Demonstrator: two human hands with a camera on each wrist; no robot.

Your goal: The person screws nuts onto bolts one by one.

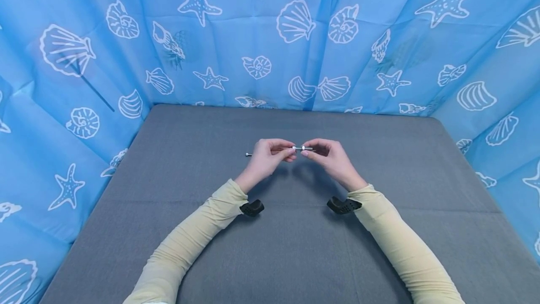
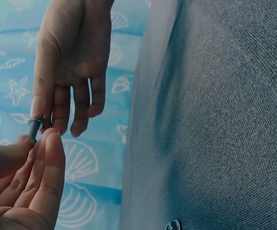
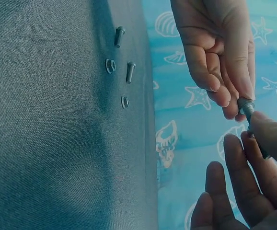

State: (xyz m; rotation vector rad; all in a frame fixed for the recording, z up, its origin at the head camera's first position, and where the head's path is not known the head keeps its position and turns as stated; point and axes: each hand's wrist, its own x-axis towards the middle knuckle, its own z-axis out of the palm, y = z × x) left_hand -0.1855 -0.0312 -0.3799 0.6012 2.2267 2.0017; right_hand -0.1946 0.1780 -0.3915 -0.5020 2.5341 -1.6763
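Above the middle of the table, my left hand pinches the head end of a silver bolt between thumb and fingers. Facing it, my right hand pinches a nut that sits around the bolt's shank. In the right wrist view the bolt slants down from the left fingertips, with its far end past the right thumb. The left wrist view shows the nut against the right thumb tip. Fingers cover parts of both pieces.
On the grey table lie two more bolts and two nuts, close together. One loose bolt shows left of the left hand. A blue shell-patterned curtain surrounds the table's back and sides.
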